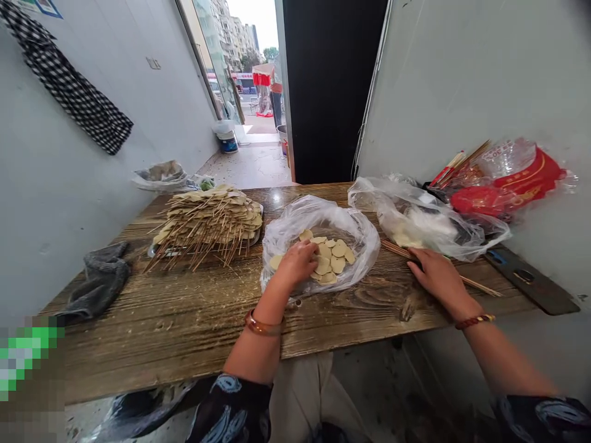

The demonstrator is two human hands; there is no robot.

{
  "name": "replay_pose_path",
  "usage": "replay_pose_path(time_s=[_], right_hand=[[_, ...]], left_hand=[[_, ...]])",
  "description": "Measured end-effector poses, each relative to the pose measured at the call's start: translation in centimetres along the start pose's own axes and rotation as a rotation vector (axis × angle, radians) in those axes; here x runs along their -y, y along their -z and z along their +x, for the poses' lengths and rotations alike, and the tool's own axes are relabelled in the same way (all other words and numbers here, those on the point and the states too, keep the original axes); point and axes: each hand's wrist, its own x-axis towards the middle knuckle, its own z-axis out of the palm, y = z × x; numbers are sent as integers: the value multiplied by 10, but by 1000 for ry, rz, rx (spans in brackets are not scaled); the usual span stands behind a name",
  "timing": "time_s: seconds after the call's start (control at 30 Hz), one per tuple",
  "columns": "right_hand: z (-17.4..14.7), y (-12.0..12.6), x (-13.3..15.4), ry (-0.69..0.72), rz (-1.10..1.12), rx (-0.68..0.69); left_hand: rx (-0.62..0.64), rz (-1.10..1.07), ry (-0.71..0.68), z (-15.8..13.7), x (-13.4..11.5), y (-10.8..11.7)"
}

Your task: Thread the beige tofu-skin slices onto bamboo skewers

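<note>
- Your left hand (299,264) dips into the open, translucent white plastic bag (276,237) at the middle of the desk (184,332), its fingers curled down onto the pale yellow, thin round slices (338,265); you cannot tell from here whether it grips one.
- Those slices lie loosely heaped inside the bag, mostly to the right of your left hand.
- Your right hand (434,275) rests over the thin brown wooden skewers (481,287) on the right, thumb apart from the fingers, so partly open; whether it has hold of any skewer, you cannot tell.
- Just beyond your right hand sits a crumpled clear plastic bag (369,192), with a shiny red plastic package (530,181) farther right.
- To your left, a large pile of skewered pale slices (217,215) stands on the desk's far side, and a crumpled dark grey cloth (101,277) lies left of it, nearer you.
</note>
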Motion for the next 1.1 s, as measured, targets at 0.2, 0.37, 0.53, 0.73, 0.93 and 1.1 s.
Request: replay_pose_path(time_s=[0.2,0.37,0.53,0.73,0.93,1.1], right_hand=[[-4,-2,-6,14,78,-12],[-5,-4,-4,-15,125,-83],[-5,-5,-4,-52,73,-95],[-5,-8,-8,1,104,-78],[-2,-1,-2,2,108,-25],[-1,1,5,-105,19,-57]], left_hand=[[-170,-560,140,0,3,9],[-435,-1413,308,-1,4,22],[-558,-1529,397,-1,7,26],[-571,-1528,414,1,9,24],[-501,-1521,351,4,7,18],[-502,-1517,341,6,2,18]])
